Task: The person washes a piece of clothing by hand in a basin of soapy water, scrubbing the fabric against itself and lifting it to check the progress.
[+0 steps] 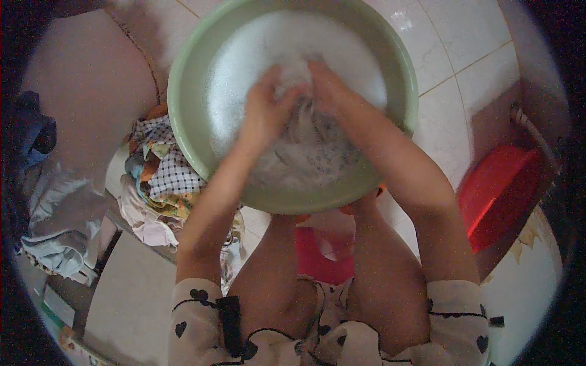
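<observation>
A large pale green basin (183, 122) holds white, foamy water (238, 55). Wet cloth (308, 125), light with dark specks, is bunched between my hands and spreads through the water toward the near side. My left hand (268, 107) curls around the bunched cloth from the left, its thumb reaching across toward the other hand. From the right, my right hand (329, 88) closes on the same bunch, its fingertips partly lost in suds. Motion smears both hands slightly.
Left of the basin lies a heap of mixed clothes (168, 174). More garments (61, 232) hang at the far left. A red basin (503, 195) leans at the right. A pink stool (326, 262) is between my legs, over floor tiles (482, 79).
</observation>
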